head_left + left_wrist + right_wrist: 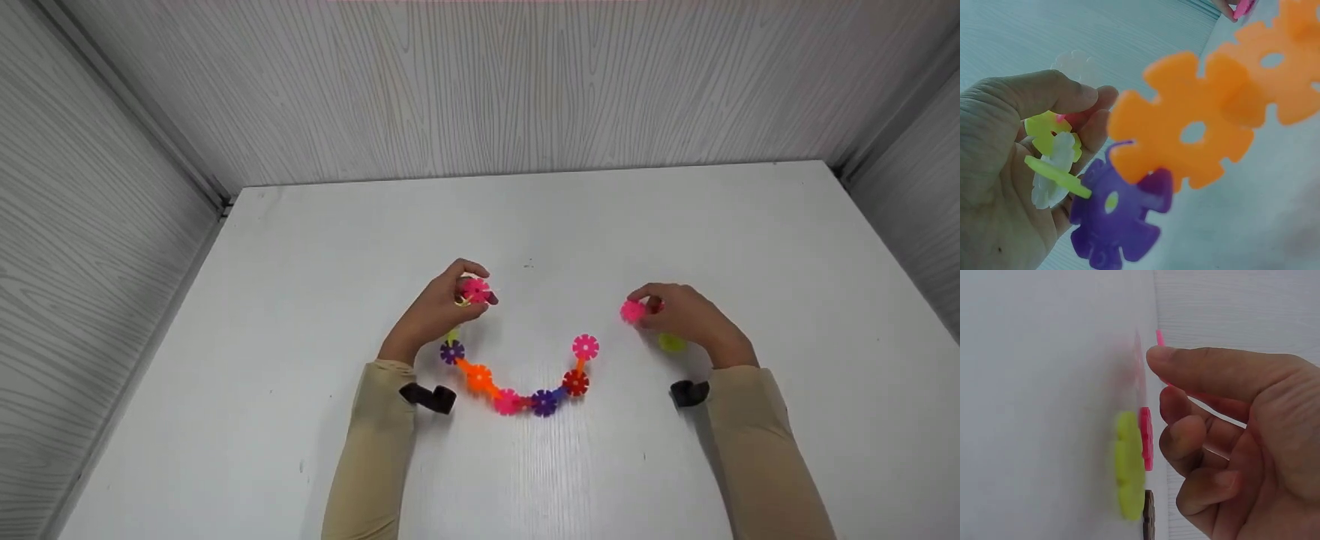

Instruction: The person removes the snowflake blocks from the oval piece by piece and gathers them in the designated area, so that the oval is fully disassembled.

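Observation:
A chain of slotted flower-shaped plastic discs curves across the table, with an orange disc (479,378), a purple disc (1114,216) and a pink end disc (586,346) among its links. My left hand (435,307) grips the chain's other end near a pink disc (476,289), lifted off the table. Yellow (1044,132) and white discs (1053,188) hang inside that palm, partly covered by the fingers. On the right, my right hand (686,319) pinches a loose pink disc (632,311) between thumb and fingertips; in the right wrist view it appears edge-on, mostly behind the thumb.
Below the right hand lie a yellow-green disc (1130,467), a pinkish-red disc (1147,439) and a dark brown disc (1149,514). The white table (337,247) is bounded by pale wood-grain panels (525,90) at the back and both sides.

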A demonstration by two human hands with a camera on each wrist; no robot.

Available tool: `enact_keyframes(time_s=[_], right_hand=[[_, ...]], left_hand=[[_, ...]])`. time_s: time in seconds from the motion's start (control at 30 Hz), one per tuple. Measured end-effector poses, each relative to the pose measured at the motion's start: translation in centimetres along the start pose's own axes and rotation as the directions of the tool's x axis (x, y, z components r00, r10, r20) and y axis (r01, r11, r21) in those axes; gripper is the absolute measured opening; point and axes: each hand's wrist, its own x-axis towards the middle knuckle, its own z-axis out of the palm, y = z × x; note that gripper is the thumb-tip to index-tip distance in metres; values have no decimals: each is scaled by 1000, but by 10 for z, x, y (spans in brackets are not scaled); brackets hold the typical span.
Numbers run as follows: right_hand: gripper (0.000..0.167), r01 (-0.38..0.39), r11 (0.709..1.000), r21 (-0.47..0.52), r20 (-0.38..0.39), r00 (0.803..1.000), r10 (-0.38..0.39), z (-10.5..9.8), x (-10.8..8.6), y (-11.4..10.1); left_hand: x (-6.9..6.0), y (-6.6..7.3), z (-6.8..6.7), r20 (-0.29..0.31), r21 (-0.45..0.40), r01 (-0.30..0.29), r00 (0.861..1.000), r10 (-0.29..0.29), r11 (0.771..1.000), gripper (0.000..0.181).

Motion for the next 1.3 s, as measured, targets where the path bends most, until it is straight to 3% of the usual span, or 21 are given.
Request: enact_keyframes(time_s=[0.37,0.6,0.83,1.2,1.3], right_hand=[[43,-18,1000,-25,6,1000,18,0,-2,1],[46,-9,999,-30,-3,1000,9,-3,-2,-4],[43,63,997,45,-42,997,-61,-5,-5,-15],[44,239,960,147,-84,970,-229,1,-7,-34],[46,271,951,152,-74,962,-262,4,-8,-39]], left_hand=[[4,1,3,29,-30,4,1000,-3,1000,35],[4,1,5,-13,15,-30,999,30,999,38],[4,0,10,-33,83,-38,999,41,996,41],[4,6,20,84,106,-58,995,49,993,52],[4,7,22,93,97,-39,995,30,995,50]])
